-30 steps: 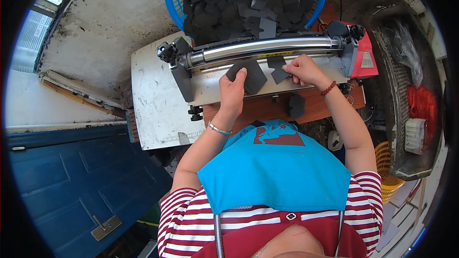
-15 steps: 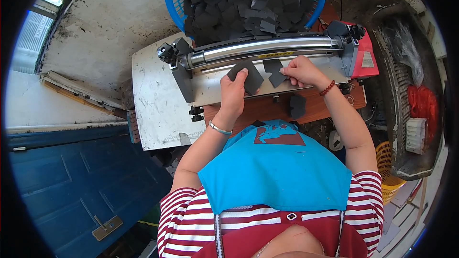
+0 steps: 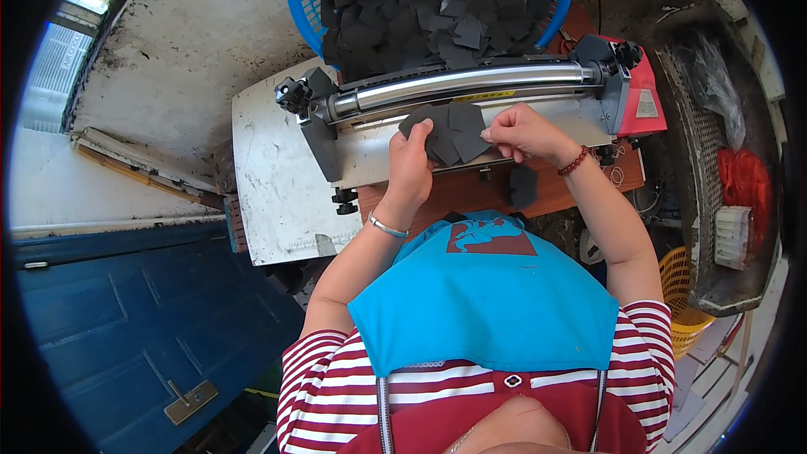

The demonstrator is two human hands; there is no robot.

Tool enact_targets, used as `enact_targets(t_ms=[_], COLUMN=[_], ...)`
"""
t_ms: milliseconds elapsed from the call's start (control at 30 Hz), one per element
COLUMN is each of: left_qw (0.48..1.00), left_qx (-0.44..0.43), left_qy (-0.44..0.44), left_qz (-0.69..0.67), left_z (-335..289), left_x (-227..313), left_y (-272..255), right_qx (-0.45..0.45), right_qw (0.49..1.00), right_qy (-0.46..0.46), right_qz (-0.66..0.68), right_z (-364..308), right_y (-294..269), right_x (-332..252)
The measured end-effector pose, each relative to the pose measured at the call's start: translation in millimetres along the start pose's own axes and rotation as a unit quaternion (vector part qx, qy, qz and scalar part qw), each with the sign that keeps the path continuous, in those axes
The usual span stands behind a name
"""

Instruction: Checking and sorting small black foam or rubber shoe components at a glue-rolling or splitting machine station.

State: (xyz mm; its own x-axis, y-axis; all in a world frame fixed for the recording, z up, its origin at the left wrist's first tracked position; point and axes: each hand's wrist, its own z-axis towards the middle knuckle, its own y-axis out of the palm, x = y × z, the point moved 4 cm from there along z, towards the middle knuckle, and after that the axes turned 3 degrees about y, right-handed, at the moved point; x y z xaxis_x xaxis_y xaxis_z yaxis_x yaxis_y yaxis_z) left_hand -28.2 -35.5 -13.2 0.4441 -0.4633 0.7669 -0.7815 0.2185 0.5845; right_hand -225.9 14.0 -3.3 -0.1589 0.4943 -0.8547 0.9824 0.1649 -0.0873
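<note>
My left hand (image 3: 410, 160) is closed on a dark grey flat sheet piece (image 3: 427, 120), its thumb on top, above the metal bed of a roller machine (image 3: 370, 155). Between thumb and fingertips, my right hand (image 3: 530, 133) pinches the right edge of another dark piece (image 3: 466, 130). That piece overlaps the left-hand one. Behind both hands runs the machine's shiny steel roller (image 3: 471, 84). One more dark piece (image 3: 523, 186) lies on the brown wooden board below the machine bed.
A blue plastic basket (image 3: 305, 8) heaped with dark pieces stands behind the roller. Black knobs (image 3: 294, 94) and a red end housing (image 3: 643, 101) flank it. A white tabletop (image 3: 269, 176) lies left, a yellow basket (image 3: 685, 319) at lower right, a blue door (image 3: 101, 319) at far left.
My right hand has moved slightly left, bringing its dark piece from beside the left-hand piece to overlapping it. The left hand has stayed nearly in place.
</note>
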Motion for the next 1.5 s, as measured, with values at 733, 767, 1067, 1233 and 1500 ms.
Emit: enact_targets(t_ms=[733,767,1067,1233,1500], left_qw=[0.996,0.996,0.998,0.976,0.980], left_qx=[-0.028,-0.028,-0.037,-0.116,-0.060], left_qy=[-0.013,-0.013,-0.032,-0.117,0.029], left_qz=[0.079,0.078,0.027,-0.141,0.187], left_z=[0,-1,-2,-4,3], left_x=[-4,-6,-1,-3,5], left_y=[9,12,19,21,9], right_qx=[0.175,0.196,0.004,-0.114,0.101], right_qw=[0.973,0.973,0.996,0.940,0.989], right_qy=[0.013,0.015,-0.081,-0.074,-0.098], right_qz=[-0.150,-0.125,0.026,0.311,0.052], right_z=[6,7,-2,-8,-15], right_y=[-30,-26,22,28,16], right_x=[-5,-6,-8,4,5])
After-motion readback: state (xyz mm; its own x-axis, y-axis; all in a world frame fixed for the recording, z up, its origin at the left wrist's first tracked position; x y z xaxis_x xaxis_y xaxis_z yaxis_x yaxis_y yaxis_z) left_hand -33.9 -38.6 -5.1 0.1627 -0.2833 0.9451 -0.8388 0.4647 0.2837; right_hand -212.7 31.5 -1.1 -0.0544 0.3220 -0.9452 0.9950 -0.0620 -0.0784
